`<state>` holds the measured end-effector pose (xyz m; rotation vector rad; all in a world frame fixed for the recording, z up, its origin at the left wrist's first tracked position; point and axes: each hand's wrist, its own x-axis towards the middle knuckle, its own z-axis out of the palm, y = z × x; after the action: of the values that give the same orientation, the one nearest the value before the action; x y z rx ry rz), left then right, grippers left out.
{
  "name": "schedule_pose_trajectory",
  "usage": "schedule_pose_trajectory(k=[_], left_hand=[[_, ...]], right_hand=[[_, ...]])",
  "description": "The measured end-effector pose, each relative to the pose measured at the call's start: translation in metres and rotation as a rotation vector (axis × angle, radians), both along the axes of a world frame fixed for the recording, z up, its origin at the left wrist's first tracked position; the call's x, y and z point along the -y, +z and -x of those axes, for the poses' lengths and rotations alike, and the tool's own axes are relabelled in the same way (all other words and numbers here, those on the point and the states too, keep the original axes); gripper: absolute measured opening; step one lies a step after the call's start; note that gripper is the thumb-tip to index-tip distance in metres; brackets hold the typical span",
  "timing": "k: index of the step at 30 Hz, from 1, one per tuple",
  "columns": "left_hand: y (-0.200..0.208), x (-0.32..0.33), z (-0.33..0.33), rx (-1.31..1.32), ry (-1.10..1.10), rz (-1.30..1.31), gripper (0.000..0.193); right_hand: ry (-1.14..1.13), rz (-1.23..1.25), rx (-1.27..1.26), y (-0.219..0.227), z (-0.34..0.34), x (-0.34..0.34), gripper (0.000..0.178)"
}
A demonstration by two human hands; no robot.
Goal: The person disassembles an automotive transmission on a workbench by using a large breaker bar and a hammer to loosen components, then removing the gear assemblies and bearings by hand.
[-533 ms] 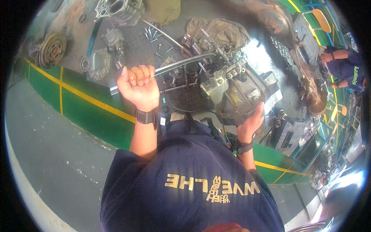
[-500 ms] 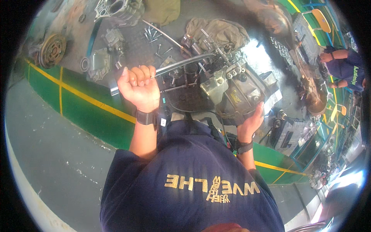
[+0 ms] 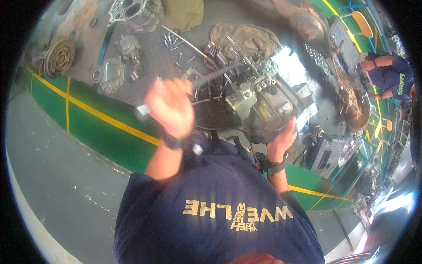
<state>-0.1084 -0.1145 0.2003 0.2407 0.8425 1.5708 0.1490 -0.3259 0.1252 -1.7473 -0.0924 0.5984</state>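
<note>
My left hand (image 3: 171, 105) is closed around a long steel wrench bar (image 3: 213, 77); the hand is smeared by motion. The bar's near end sticks out below my wrist, and its bent far end meets the shafts and bolts at the far side of a metal gearbox housing (image 3: 268, 108). What that end engages is too small to tell. My right hand (image 3: 282, 138) rests against the near right edge of the housing, thumb up along its side, other fingers partly hidden beneath it.
Loose bolts (image 3: 171, 40), a grey-brown cloth (image 3: 250, 39) and small castings (image 3: 112, 72) lie on the dark worktable. A large open housing (image 3: 134, 15) stands at the far left, near a rusty disc (image 3: 60, 58). Another person (image 3: 391, 72) works at the right.
My left hand has swung right and slightly nearer to me, turning the wrench bar with it. The right hand stays at the housing, which has barely shifted.
</note>
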Motion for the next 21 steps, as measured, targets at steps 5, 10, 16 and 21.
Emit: schedule_pose_trajectory(k=[5, 10, 16, 21], left_hand=[[0.010, 0.077, -0.062, -0.629, -0.057, -0.586, 0.039], [0.006, -0.010, -0.007, -0.090, -0.038, 0.023, 0.040], [-0.029, -0.062, 0.027, -0.033, -0.002, 0.155, 0.040], [-0.044, -0.043, 0.023, -0.083, 0.042, 0.059, 0.042]], right_hand=[[0.024, -0.021, -0.057, 0.015, 0.006, -0.015, 0.052], [-0.016, 0.007, -0.011, 0.009, 0.006, -0.008, 0.050], [0.006, -0.005, -0.012, 0.008, 0.006, -0.011, 0.052], [-0.016, -0.007, -0.027, 0.010, 0.007, -0.012, 0.050]])
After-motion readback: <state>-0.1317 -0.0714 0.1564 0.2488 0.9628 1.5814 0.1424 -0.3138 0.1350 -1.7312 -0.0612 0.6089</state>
